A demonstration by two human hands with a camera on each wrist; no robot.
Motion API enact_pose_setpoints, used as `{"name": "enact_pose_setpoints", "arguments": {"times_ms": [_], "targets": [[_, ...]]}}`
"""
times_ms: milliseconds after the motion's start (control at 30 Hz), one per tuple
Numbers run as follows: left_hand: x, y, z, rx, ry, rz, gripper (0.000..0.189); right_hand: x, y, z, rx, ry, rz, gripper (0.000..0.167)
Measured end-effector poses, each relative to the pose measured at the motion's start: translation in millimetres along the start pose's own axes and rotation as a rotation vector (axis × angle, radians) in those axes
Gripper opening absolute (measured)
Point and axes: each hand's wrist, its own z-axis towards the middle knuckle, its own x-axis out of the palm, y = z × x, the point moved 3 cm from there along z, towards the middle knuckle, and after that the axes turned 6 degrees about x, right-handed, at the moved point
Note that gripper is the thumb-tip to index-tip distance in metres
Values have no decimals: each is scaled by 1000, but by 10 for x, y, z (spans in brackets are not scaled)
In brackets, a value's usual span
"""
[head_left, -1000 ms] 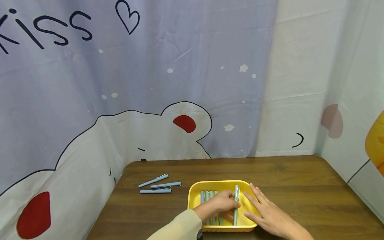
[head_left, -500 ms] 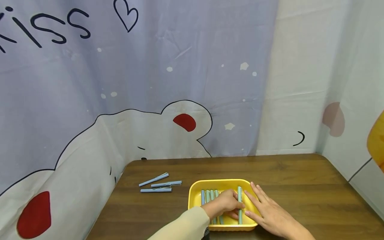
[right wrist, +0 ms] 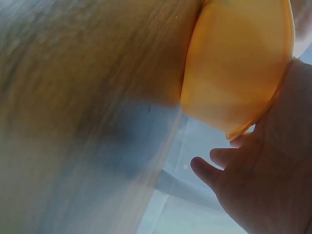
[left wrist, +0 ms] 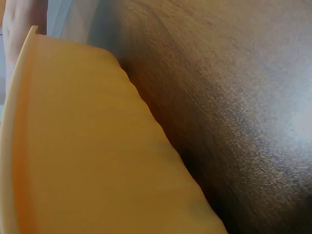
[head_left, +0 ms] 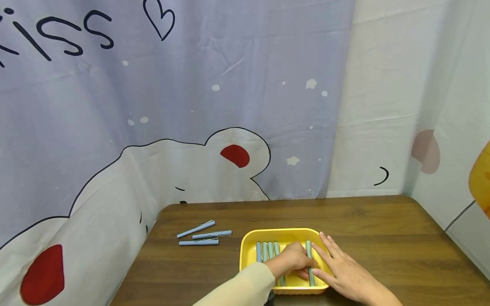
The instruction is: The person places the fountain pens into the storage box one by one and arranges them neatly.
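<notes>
A yellow tray point(head_left: 283, 230) stands near the table's front edge in the head view. My left hand point(head_left: 294, 258) reaches into it and holds a light green pen point(head_left: 308, 246) upright along the tray's right side; the fingertips' far side is partly hidden. Left of that hand lie one blue pen point(head_left: 259, 252) and several green pens point(head_left: 271, 250) side by side, their lower parts covered by the hand and sleeve. My right hand point(head_left: 344, 272) rests on the tray's right rim with fingers spread. The right wrist view shows that hand point(right wrist: 273, 185) against the tray's outer wall point(right wrist: 239, 63).
Three blue pens point(head_left: 199, 242) lie loose on the wooden table point(head_left: 367, 221), left of and behind the tray. A printed curtain point(head_left: 237, 85) hangs behind the table and along both sides. The left wrist view is mostly the tray's outer wall point(left wrist: 87, 136).
My left hand has moved the green pen a little to the right and lower in the tray, close to its right wall. The right hand has stayed at the rim.
</notes>
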Motion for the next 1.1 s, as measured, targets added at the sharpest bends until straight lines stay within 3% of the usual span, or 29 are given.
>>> {"name": "enact_pose_setpoints", "arguments": {"times_ms": [200,500,700,800,933,1100], "targets": [[6,-18,3,-29,-13,-3,30,4,6,2,-5,-3,1,65],[-16,-29,-52,-22,-12,-1,30,1,12,0,-17,-24,-12,65],[-84,-45,-91,-18,-11,92,20,7,-7,-3,-7,-12,-4,65],[-155,-85,-120,-11,-10,183,29,13,-14,-6,-11,-22,-14,64],[-275,-148,-160,43,8,277,42,21,-14,-10,-13,-27,-25,63],[-459,-214,-253,189,71,456,48,20,-4,-10,-5,-21,-13,64]]}}
